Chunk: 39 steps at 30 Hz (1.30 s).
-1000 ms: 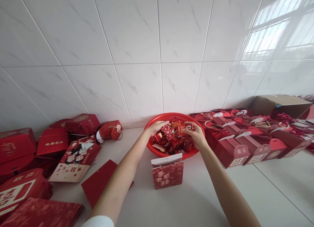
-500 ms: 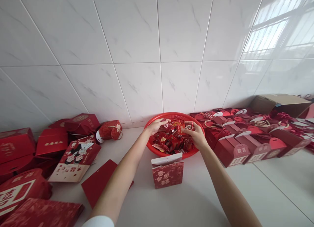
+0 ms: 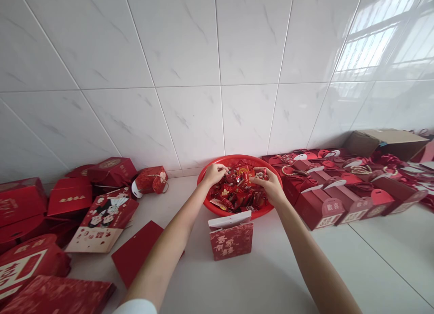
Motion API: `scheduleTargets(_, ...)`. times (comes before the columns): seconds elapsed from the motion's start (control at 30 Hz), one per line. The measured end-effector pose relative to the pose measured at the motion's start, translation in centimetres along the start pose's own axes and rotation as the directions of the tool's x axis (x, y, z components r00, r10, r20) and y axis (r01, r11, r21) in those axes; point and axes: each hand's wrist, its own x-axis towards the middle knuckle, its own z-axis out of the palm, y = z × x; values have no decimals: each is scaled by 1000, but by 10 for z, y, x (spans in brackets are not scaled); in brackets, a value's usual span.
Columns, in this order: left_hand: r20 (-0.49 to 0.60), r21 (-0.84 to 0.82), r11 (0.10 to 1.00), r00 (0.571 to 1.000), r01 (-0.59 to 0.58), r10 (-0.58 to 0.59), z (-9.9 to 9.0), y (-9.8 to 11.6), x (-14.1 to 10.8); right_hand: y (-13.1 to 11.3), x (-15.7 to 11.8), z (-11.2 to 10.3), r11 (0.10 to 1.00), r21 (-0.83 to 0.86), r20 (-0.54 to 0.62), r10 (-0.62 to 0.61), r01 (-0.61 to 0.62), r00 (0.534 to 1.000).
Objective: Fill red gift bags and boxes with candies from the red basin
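A round red plastic basket (image 3: 231,159) filled with red-wrapped candies (image 3: 242,197) stands against the tiled wall. Over its left side, my left hand (image 3: 214,174) is closed, its fingertips drawn together at the candies; what they pinch is hidden. My right hand (image 3: 270,185) reaches in from the other side, thumb and fingers closed around a red wrapped candy (image 3: 260,175) with pale lettering. Directly in front of the basket, a small red gift box (image 3: 232,242) with light characters stands upright, its top flaps open.
On the left lie red gift boxes (image 3: 69,196), a printed box (image 3: 105,221) and a flat red piece (image 3: 140,250) beneath my left forearm. Rows of handled red boxes (image 3: 322,205) fill the right side, with a cardboard box (image 3: 389,140) behind them.
My left hand's fingers have curled together from a more stretched pose, drawing slightly back over the candies. My right hand stays nearly still on its candy. The gift box has not moved.
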Motion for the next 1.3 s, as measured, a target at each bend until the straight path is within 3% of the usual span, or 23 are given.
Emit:
scheduleTargets(0.17,227,275,959,964,72,-138,3,-6,-4,-1,0,0,1000,4,5,3,-3,1000)
scheduleTargets(0.37,309,492,868,920,62,-241,0,-1,-10,1,1,-1,1000,1,21,7,-7,1000)
scheduleTargets(0.6,406,556,831,878,-20,-251,2,9,-12,2,2,-1,1000,-11,42,-8,9,999)
scheduleTargets(0.8,469,483,873,863,-72,-189,7,1,-8,1,-1,1,997,-69,28,-38,40,999)
scheduleTargets(0.93,401,382,921,912,-78,-90,6,-6,-6,2,-2,1,992,-101,11,-73,73,997)
scheduleTargets(1.1,198,233,971,980,-58,11,5,-12,-1,4,-2,-1,987,-127,11,-102,102,995)
scheduleTargets(1.3,37,114,991,997,-69,65,5,-12,4,3,-3,0,995,-64,41,-69,71,997)
